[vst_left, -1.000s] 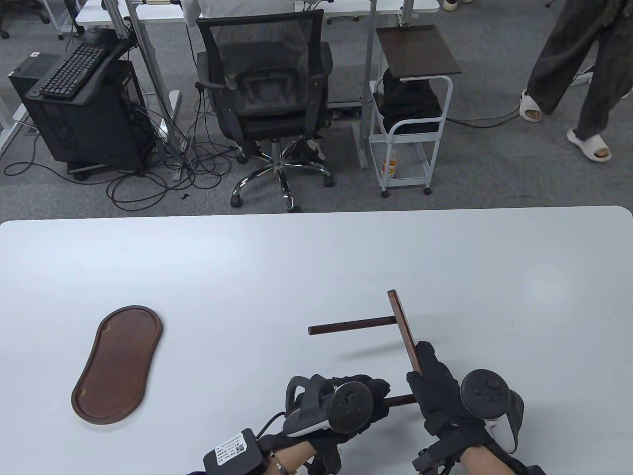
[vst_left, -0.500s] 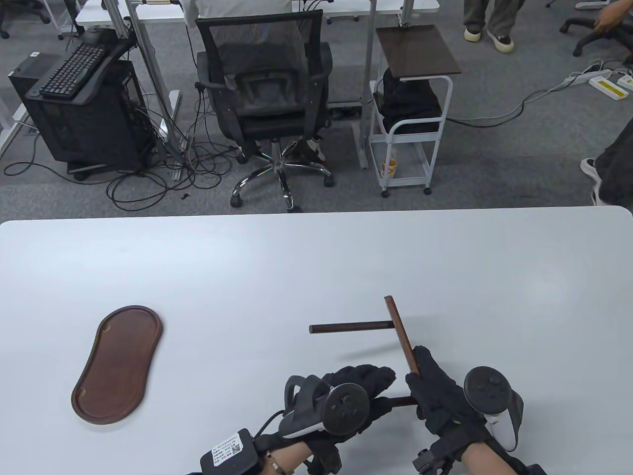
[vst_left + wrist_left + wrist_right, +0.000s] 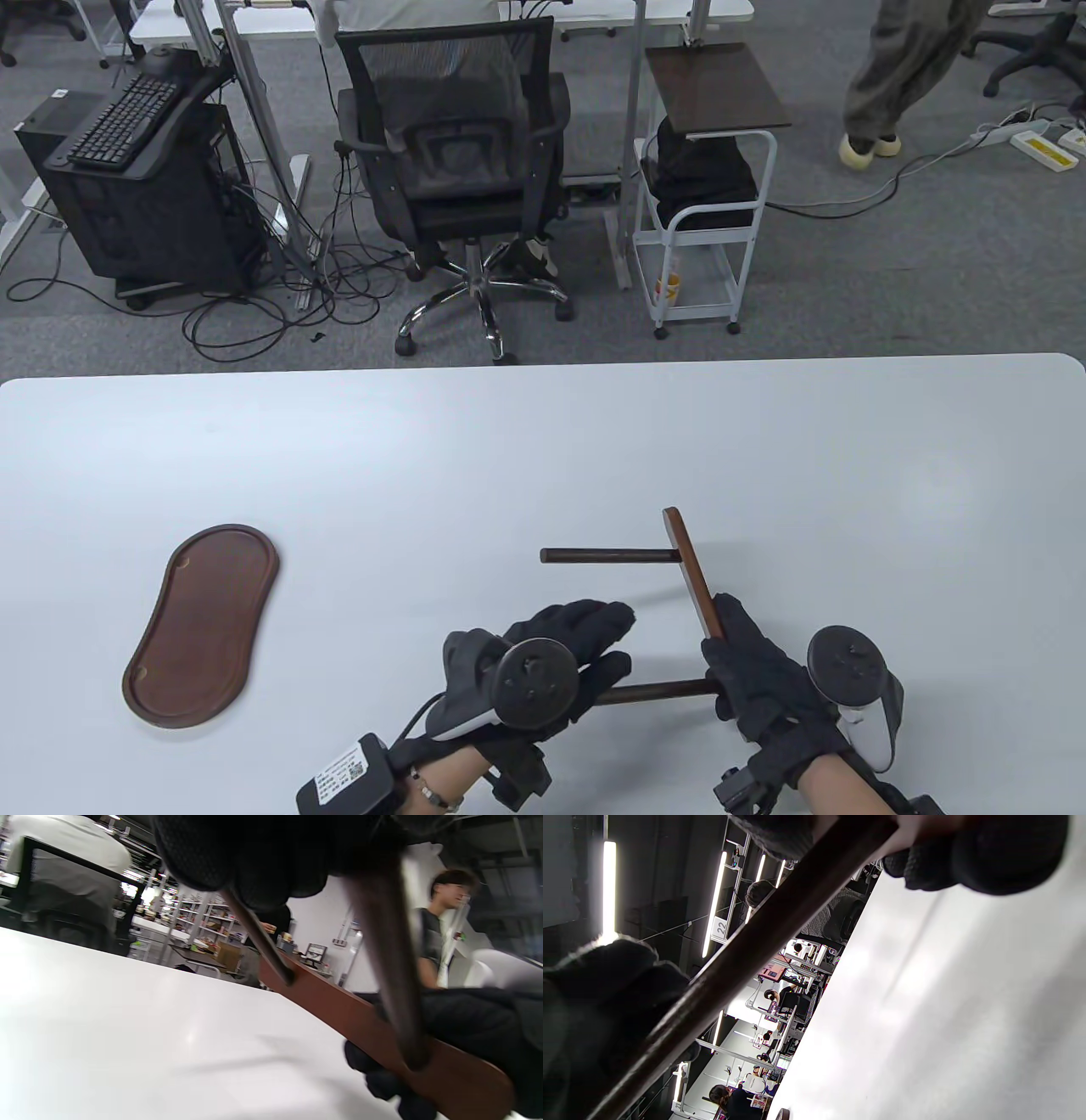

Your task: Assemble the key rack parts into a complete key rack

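1. Dark-brown kidney-shaped wooden tray base (image 3: 202, 626) lies untouched near the table's (image 3: 543, 441) left front edge.
2. Left hand (image 3: 543, 666) grips the nearer dark wooden dowel (image 3: 657, 692): push straight along its axis, no twisting.
3. Right hand (image 3: 759, 679) clamps the reddish-brown flat wooden crossbar (image 3: 694, 573) near the front edge, right of centre; brace it square. Farther dowel (image 3: 607, 556) looks seated.

The black-gloved right hand (image 3: 768, 683) hides the lower end of the flat brown wooden crossbar (image 3: 691, 570); the near dark wooden rod (image 3: 653, 692) vanishes under the black-gloved left hand (image 3: 543, 658).
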`<state>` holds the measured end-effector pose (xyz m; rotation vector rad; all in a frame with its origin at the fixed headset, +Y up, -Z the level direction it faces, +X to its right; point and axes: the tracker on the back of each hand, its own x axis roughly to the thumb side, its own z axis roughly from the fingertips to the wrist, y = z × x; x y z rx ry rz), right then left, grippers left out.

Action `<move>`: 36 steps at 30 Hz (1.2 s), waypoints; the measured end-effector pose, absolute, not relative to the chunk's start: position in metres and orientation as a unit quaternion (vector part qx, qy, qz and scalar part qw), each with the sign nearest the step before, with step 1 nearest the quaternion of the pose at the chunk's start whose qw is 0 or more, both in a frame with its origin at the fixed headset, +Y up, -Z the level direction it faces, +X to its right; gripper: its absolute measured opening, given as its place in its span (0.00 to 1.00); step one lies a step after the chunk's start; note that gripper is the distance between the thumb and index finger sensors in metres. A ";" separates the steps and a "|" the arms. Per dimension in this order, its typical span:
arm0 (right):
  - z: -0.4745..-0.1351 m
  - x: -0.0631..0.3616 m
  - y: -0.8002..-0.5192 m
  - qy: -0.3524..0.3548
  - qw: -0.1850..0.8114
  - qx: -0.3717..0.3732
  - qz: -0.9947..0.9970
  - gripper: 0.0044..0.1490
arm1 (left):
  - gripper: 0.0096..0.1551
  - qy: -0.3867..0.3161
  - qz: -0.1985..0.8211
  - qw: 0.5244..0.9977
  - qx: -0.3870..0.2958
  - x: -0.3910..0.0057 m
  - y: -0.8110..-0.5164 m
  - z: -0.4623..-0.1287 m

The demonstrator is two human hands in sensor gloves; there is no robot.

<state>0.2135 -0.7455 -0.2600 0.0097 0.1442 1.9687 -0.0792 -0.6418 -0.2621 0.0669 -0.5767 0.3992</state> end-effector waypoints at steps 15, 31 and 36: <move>-0.261 0.216 -0.744 0.059 0.559 -0.004 0.827 0.41 | 0.32 -0.068 0.152 0.986 0.019 -0.217 -0.684 -0.296; -0.261 0.220 -0.743 0.055 0.567 -0.014 0.822 0.41 | 0.42 0.161 0.083 0.978 -0.103 -0.318 -0.738 -0.315; -0.261 0.220 -0.743 0.055 0.567 -0.013 0.822 0.41 | 0.44 0.189 0.086 0.964 -0.163 -0.325 -0.754 -0.316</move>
